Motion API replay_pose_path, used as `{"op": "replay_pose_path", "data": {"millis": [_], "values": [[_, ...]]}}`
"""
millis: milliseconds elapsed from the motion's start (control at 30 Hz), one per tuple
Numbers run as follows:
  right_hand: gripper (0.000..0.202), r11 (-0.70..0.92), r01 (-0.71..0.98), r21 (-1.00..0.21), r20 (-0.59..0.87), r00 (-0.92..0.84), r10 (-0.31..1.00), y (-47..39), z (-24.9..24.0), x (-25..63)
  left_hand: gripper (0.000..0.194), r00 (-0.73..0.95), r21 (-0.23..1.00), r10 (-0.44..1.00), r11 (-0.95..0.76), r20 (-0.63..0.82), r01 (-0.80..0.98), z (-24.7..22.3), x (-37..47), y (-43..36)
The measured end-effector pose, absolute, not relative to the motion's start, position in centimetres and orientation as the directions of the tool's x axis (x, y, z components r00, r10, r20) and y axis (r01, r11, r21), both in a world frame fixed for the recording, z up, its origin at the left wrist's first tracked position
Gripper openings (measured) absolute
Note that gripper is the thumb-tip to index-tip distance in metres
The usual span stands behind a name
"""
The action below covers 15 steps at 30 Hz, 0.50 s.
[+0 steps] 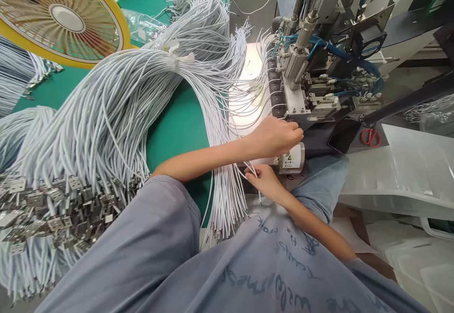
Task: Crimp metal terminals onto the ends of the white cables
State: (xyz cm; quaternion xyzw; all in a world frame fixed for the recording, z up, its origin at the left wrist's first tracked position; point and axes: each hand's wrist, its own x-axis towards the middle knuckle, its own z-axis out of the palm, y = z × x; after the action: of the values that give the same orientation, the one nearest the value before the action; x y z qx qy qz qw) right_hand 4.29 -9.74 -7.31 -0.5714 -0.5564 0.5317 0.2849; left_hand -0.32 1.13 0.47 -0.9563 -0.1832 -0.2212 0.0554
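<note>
My left hand (pixel 276 136) is closed at the near front corner of the machine (pixel 296 93). Its fingers are curled, and whatever they hold, if anything, is hidden. Just below it, my right hand (pixel 266 180) pinches a white cable (pixel 258 192), whose end points down toward my lap. A thick bundle of white cables (pixel 218 128), bound with a white tie (pixel 179 60), hangs to the left of my right hand, and my left forearm lies across it. Several cables run from the bundle into a row of black slots (pixel 277 98) along the machine.
A yellow fan (pixel 65 17) stands at upper left. More cables with metal connectors (pixel 53 204) hang over the left side of the green table (pixel 177 119). Red scissors (pixel 371 137) and a dark phone-like slab (pixel 344 135) lie right of the machine. Clear plastic sheeting (pixel 418 161) covers the right.
</note>
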Motion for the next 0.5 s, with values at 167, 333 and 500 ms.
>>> {"op": "replay_pose_path", "data": {"millis": [167, 333, 500], "values": [[0.032, -0.023, 0.679, -0.734, -0.173, -0.154, 0.973, -10.3, -5.3, 5.8, 0.036, 0.899, 0.049, 0.213, -0.976, 0.383, 0.211, 0.6, -0.2, -0.8], [0.035, 0.085, 0.812, -0.577, -0.016, -0.116, 0.993, -12.2, -6.0, 7.7, 0.031, 0.949, 0.27, 0.112, -0.962, 0.296, 0.029, 0.7, -0.3, -2.1], [0.038, 0.202, 0.751, -0.628, 0.097, -0.181, 0.979, -11.4, -6.8, 10.7, 0.033, 0.969, 0.562, 0.139, -0.827, 0.204, 0.0, -0.2, -0.3, -2.0]]}}
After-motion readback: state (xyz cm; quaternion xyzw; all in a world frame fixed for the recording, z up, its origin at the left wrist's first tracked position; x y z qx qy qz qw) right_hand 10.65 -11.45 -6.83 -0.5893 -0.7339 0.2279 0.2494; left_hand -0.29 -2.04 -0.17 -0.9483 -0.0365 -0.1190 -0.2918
